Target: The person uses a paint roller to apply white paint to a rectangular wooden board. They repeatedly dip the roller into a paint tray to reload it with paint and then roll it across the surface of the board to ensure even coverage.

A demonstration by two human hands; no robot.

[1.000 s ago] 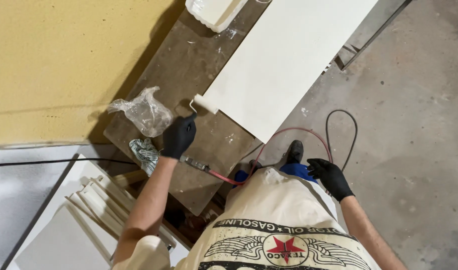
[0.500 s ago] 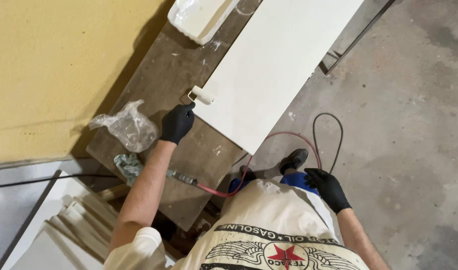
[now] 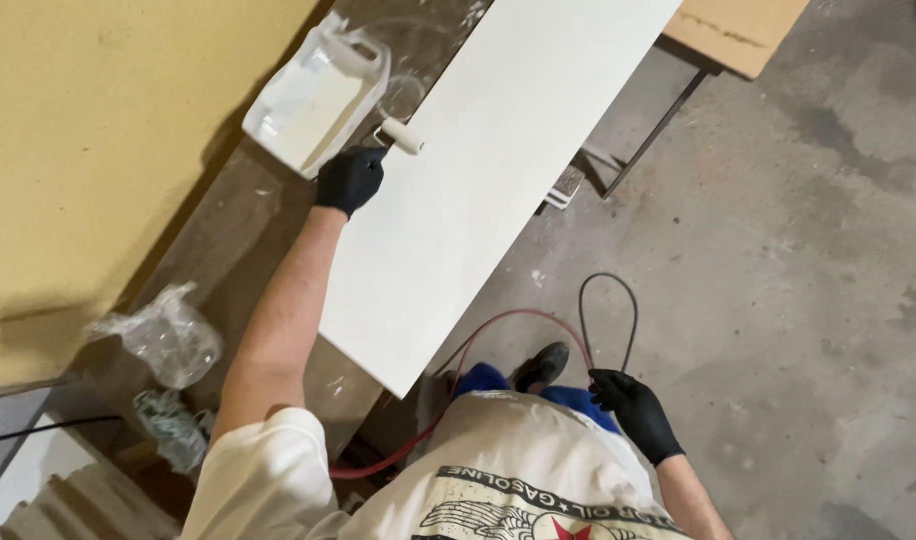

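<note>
My left hand (image 3: 350,178), in a black glove, grips the handle of a small paint roller (image 3: 402,136). The roller's pale sleeve rests on the left edge of a long white board (image 3: 498,180), right beside a white paint tray (image 3: 313,95). The board lies on a stained brown work table (image 3: 228,250). My right hand (image 3: 633,410), also gloved in black, hangs at my side above the concrete floor with its fingers loosely apart and nothing in it.
A crumpled plastic bag (image 3: 163,335) and a rag (image 3: 173,425) lie at the table's near end. A red hose (image 3: 478,340) and a black cable (image 3: 610,310) loop on the floor by my shoe (image 3: 540,365). A yellow wall (image 3: 88,150) runs on the left.
My left hand has run the roller along the board's left edge, away from me, up to the paint tray. My right hand still hangs at my side.
</note>
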